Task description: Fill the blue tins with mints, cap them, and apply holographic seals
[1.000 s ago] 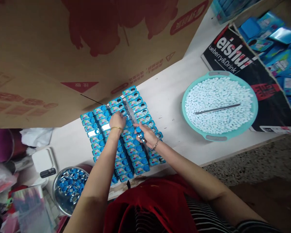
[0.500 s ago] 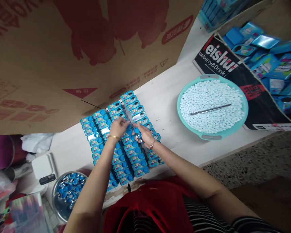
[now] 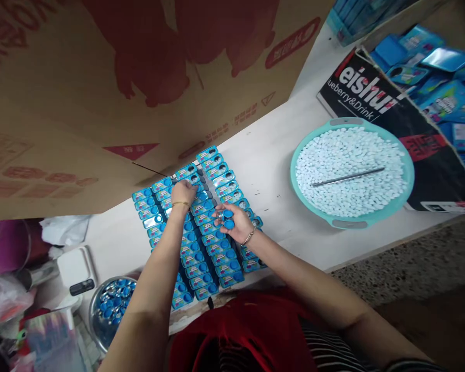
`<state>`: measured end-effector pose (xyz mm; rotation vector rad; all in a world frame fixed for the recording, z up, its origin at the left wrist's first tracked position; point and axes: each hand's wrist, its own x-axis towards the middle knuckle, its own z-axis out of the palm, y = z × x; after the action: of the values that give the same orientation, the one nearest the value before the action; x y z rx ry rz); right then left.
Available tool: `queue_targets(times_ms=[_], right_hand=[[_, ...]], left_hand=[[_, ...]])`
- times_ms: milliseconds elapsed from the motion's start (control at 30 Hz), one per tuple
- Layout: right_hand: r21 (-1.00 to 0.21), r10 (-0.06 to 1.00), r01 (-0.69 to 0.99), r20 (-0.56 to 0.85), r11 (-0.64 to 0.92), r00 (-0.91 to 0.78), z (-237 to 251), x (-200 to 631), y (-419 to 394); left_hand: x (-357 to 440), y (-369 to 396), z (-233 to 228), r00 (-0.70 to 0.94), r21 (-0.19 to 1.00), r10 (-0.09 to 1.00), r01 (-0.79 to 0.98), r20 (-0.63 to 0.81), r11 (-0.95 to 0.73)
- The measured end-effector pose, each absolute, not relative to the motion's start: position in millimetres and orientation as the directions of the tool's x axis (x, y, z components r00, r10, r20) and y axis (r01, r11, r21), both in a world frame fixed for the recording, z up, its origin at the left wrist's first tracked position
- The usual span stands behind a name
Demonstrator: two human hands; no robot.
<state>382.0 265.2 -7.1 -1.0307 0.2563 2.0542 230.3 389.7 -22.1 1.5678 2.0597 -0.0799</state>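
Now the left hand (image 3: 183, 194), fingertips bunched, has swung from caps (image 3: 228, 224) in the curled right hand (image 3: 241, 223) to tins (image 3: 200, 207) inside the worktop's (image 3: 282, 232) front edge, likely capping one.

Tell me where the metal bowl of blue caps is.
In the head view's lower left, the metal bowl sits partly hidden by the left forearm, near the white device.
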Motion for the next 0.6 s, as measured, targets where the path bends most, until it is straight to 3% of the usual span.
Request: queue_targets(times_ms=[167, 333, 367, 433, 533, 600], right_hand=[[-0.305, 0.681, -0.713, -0.658, -0.631, -0.321, -10, 385, 265], [-0.362, 0.676, -0.644, -0.653, -0.674, -0.34, -8, 388, 273], [-0.366, 0.662, -0.624, -0.667, -0.69, -0.342, -7, 389, 274], [-0.362, 0.629, -0.589, -0.699, -0.722, -0.341, -7, 390, 275], [-0.35, 0.604, -0.571, -0.719, -0.743, -0.345, -8, 388, 275], [-0.35, 0.607, -0.573, -0.713, -0.741, -0.351, -9, 384, 276]], left_hand=[[230, 411, -26, -0.167, 0.037, 0.777, 0.971, -0.607, 0.237], [235, 407, -14, -0.16, -0.031, 0.812, 0.984, -0.561, 0.173], [237, 400, -8, -0.118, 0.024, 0.844, 0.988, -0.524, 0.153], [244, 379, 4, 0.077, 0.265, 0.894, 0.963, -0.441, 0.048], [255, 340, 19, 0.465, 0.654, 0.824, 0.74, -0.325, -0.16], [260, 321, 24, 0.552, 0.739, 0.779, 0.65, -0.298, -0.178]])
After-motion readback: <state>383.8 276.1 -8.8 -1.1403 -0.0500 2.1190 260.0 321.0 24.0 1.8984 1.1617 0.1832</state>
